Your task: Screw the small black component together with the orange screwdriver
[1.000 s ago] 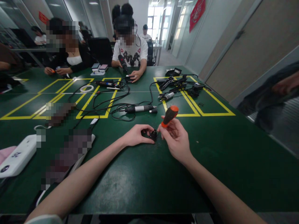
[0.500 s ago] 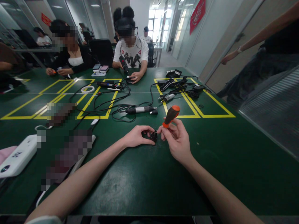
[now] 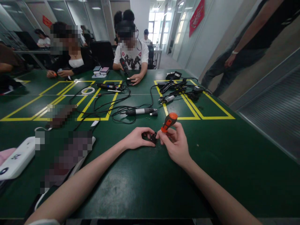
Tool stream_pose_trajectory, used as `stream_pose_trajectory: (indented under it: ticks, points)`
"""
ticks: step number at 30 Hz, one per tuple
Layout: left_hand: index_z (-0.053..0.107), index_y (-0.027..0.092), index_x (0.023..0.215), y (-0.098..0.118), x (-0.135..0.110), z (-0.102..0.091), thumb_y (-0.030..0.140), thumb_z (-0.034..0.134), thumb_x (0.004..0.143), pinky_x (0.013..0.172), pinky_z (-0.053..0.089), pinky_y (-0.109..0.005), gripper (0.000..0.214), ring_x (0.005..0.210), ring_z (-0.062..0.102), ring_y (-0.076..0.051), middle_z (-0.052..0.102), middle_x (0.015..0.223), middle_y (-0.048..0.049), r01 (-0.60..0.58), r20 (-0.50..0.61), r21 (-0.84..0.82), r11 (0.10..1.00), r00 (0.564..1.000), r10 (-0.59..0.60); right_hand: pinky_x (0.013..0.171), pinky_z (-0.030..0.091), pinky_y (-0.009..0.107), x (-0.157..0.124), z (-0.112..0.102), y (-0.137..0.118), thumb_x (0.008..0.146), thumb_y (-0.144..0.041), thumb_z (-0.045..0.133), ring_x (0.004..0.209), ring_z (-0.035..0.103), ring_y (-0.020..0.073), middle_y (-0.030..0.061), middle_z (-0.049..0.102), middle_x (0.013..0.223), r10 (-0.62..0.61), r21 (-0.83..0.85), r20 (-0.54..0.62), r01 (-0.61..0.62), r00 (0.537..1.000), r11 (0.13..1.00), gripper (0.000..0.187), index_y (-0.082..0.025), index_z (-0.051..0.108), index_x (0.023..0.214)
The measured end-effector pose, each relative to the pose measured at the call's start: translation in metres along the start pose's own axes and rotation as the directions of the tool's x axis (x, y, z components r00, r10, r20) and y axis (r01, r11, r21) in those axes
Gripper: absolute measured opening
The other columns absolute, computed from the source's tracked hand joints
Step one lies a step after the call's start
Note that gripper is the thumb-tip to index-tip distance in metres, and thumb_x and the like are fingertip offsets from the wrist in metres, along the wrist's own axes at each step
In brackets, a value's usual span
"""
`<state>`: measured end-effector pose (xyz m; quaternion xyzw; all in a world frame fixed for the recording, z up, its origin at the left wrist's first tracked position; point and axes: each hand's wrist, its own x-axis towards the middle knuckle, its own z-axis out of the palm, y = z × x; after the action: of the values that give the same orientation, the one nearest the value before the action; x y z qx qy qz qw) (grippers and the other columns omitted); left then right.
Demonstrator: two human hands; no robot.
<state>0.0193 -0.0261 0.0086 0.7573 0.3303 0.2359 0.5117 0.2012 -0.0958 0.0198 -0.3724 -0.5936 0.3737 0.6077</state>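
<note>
My left hand [image 3: 136,138] rests on the green table [image 3: 145,187], its fingers closed round a small black part [image 3: 153,137]. My right hand [image 3: 175,142] grips a screwdriver with an orange and black handle [image 3: 169,121], tilted up to the right, its tip down at the black part. The two hands meet at the part, near the table's middle.
Beyond my hands lie a black and silver tool [image 3: 140,111] with tangled cables, and more tools [image 3: 178,87] in a yellow-taped square. A white device [image 3: 16,157] sits at the left. Two people sit across the table; another person [image 3: 236,53] walks past on the right.
The screwdriver handle has dipped slightly lower. My hands stay on the part. The person at the right has walked further along the wall.
</note>
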Motion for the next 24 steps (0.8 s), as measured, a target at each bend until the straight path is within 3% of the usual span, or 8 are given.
stream_pose_trajectory:
  ticks: [6,12,17,24]
  points:
    - [0.074,0.015,0.096,0.0024,0.0004,-0.0007,0.034,0.089,0.069,0.079,0.044,-0.027,0.037,0.083,0.058,-0.016,0.067,0.086,0.0004,0.02,-0.004,0.009,1.0,1.0,-0.02,0.057,0.051,0.025,-0.0005,-0.0009,0.0035,0.1,-0.026,0.06,0.056,0.059,0.0094,-0.0029,0.071,0.086,-0.023,0.019,0.018,0.022,1.0,1.0,0.013,-0.028,0.055,0.112]
    - [0.074,0.015,0.101,-0.0016,0.0015,-0.0004,0.032,0.09,0.066,0.082,0.046,-0.029,0.042,0.084,0.059,-0.016,0.07,0.089,-0.0004,0.003,-0.011,0.001,1.0,1.0,-0.003,0.065,0.054,0.029,0.0021,-0.0043,0.0008,0.095,-0.024,0.064,0.075,0.063,0.0147,0.0013,0.066,0.093,-0.083,-0.203,-0.061,0.069,0.995,0.977,0.023,-0.026,0.069,0.117]
    - [0.074,0.015,0.101,-0.0008,0.0005,-0.0004,0.032,0.09,0.067,0.083,0.046,-0.028,0.041,0.084,0.06,-0.016,0.07,0.089,-0.0003,0.006,-0.016,0.006,1.0,1.0,-0.006,0.067,0.057,0.03,0.001,-0.0041,0.0051,0.089,-0.022,0.072,0.072,0.064,0.0144,0.0,0.069,0.093,-0.11,-0.155,-0.153,0.087,0.982,0.984,0.031,-0.028,0.063,0.118]
    - [0.075,0.014,0.104,-0.0008,0.001,-0.0009,0.03,0.09,0.067,0.083,0.047,-0.028,0.043,0.084,0.06,-0.016,0.071,0.09,-0.0009,-0.005,-0.013,0.003,1.0,1.0,0.005,0.064,0.056,0.03,-0.0016,-0.0048,0.0072,0.098,-0.023,0.06,0.061,0.058,0.0106,0.0013,0.07,0.1,-0.091,-0.143,-0.044,0.084,0.995,0.986,0.027,-0.028,0.059,0.124]
